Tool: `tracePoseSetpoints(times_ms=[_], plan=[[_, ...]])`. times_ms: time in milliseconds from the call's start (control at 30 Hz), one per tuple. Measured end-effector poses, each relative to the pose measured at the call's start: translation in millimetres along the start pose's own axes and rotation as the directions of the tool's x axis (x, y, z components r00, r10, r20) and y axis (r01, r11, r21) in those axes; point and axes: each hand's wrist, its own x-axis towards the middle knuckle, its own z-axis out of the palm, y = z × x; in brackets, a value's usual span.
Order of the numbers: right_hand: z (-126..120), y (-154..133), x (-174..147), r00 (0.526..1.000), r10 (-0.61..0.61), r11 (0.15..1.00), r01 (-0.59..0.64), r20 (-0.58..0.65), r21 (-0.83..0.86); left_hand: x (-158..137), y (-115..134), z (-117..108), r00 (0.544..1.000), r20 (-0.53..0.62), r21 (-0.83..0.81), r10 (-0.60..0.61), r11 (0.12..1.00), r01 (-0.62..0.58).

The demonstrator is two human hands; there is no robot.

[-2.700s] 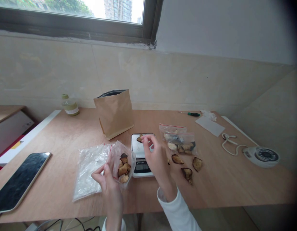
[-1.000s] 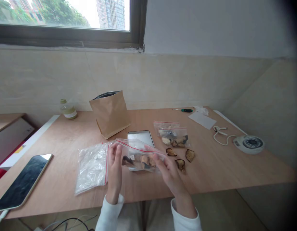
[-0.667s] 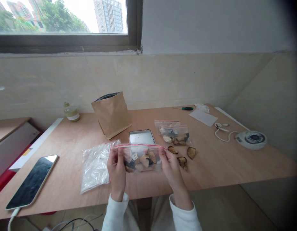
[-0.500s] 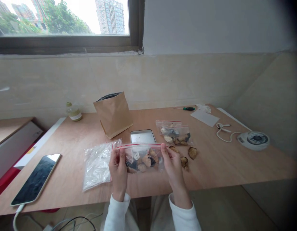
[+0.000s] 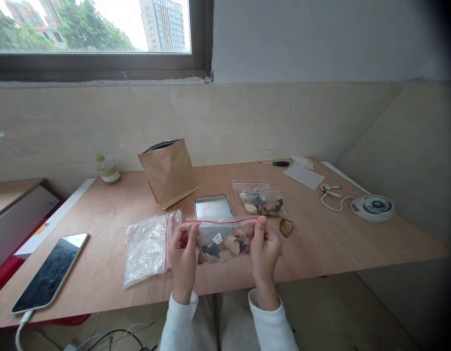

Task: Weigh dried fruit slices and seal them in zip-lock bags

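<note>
A clear zip bag (image 5: 227,246) with a red seal line hangs between my two hands above the table's front part. Brown and dark dried slices and a small white packet show through it. My left hand (image 5: 184,253) pinches its top left corner. At the top right corner, my right hand (image 5: 265,248) pinches the seal between thumb and fingers. Under and left of my left hand lies a stack of clear zip bags (image 5: 147,248). A loose dried slice (image 5: 286,227) rests right of my right hand. Two filled zip bags (image 5: 260,201) lie behind it.
A brown paper pouch (image 5: 169,173) stands open-topped at the back, near a flat silver-white tray or scale (image 5: 213,205). A phone (image 5: 52,273) with a cable lies left. Farther off are a bottle (image 5: 108,170), a screwdriver (image 5: 280,164), a white card (image 5: 304,176) and a round white device (image 5: 372,208).
Both hands and the held bag have shifted slightly right relative to the table. My right hand now covers loose slices that showed before. The view has turned a little right.
</note>
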Motion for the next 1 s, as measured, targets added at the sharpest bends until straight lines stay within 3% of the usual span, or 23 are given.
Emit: tracePoseSetpoints(times_ms=[133, 233, 367, 500, 633, 833, 1000], plan=[[-11, 9, 9, 0.967, -0.101, 0.994, 0.108, 0.235, -0.017, 1, -4, -3, 0.997, -0.057, -0.087, -0.047, 0.995, 0.042], [-17, 13, 15, 0.923, -0.101, 0.992, 0.12, 0.371, -0.027, 3, -11, -4, 0.989, -0.094, -0.192, -0.116, 0.977, 0.096], [-19, 17, 18, 0.843, -0.037, 0.999, 0.012, 0.537, 0.051, 3, -16, -4, 0.966, -0.164, -0.247, -0.199, 0.956, 0.155], [-17, 21, 19, 0.773, 0.003, 0.977, -0.139, 0.635, 0.165, 3, -16, -5, 0.959, -0.213, -0.248, -0.187, 0.96, 0.132], [-13, 22, 17, 0.805, -0.011, 0.97, -0.135, 0.594, 0.201, 4, -16, -7, 0.966, -0.197, -0.286, -0.17, 0.952, 0.109], [-7, 23, 12, 0.912, 0.017, 0.97, -0.115, 0.41, 0.214, 8, -21, -15, 0.982, -0.109, -0.304, -0.156, 0.945, 0.117], [-6, 25, 9, 0.944, 0.039, 0.952, -0.135, 0.328, 0.273, 11, -25, -21, 0.988, -0.06, -0.242, -0.143, 0.962, 0.124]])
